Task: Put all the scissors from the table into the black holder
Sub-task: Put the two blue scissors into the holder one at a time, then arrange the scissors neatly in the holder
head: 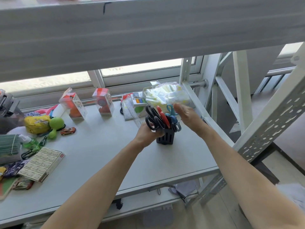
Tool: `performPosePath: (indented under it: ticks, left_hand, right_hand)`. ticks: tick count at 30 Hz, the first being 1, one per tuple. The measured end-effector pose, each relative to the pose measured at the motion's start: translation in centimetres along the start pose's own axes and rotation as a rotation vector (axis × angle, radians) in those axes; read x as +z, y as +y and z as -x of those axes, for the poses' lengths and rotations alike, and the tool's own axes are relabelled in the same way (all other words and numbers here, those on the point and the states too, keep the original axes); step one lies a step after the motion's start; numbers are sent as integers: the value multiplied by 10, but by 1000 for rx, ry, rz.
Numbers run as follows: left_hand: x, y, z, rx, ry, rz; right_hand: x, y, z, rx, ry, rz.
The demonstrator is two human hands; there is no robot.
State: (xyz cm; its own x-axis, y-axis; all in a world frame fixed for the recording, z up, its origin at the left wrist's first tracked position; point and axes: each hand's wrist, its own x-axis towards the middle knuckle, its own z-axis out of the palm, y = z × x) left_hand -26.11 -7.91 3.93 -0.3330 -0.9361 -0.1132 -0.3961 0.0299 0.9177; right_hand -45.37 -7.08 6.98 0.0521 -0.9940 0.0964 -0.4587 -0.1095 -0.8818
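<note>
Reaching over the near edge of the worktop (102,154), both forearms converge on the holder (165,138), which stands upright right of centre. The left hand (148,133) wraps the holder's left side, fingers closed on it and touching the black scissors (152,116). The right hand (188,117) hovers just right of the handles, fingers spread, holding nothing. Red scissors (162,115) and blue scissors (173,116) also stand handles-up, long axes near vertical, between the hands. No loose scissors show on the worktop, so the task looks nearly done.
</note>
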Motion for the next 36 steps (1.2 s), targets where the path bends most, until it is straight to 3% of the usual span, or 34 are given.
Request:
performPosePath:
  ticks: [4,9,12,15,21,23,26,29,36]
  left_hand:
    - [-10,-4,-1,86,30,-125]
    - [-22,-9,-7,98,-61,-233]
    - [-24,-6,-11,127,-109,-164]
    - [-24,-1,-13,156,-155,-83]
    - [-18,-4,-14,196,-112,-79]
    - [-16,-1,-14,216,-101,-80]
    - [-18,1,-19,210,-89,-59]
    - [-22,3,-24,188,-94,-71]
    - [-16,3,-28,151,-223,-116]
  right_hand:
    - [-4,13,25,86,79,-136]
    - [-3,36,47,166,31,135]
    - [3,27,44,87,-12,150]
    - [7,16,33,20,55,126]
    - [13,7,24,57,113,4]
    - [12,3,23,66,81,-52]
    - [0,-1,19,95,-92,-113]
    - [-11,0,12,100,-238,65]
    - [-10,-2,3,101,-304,251]
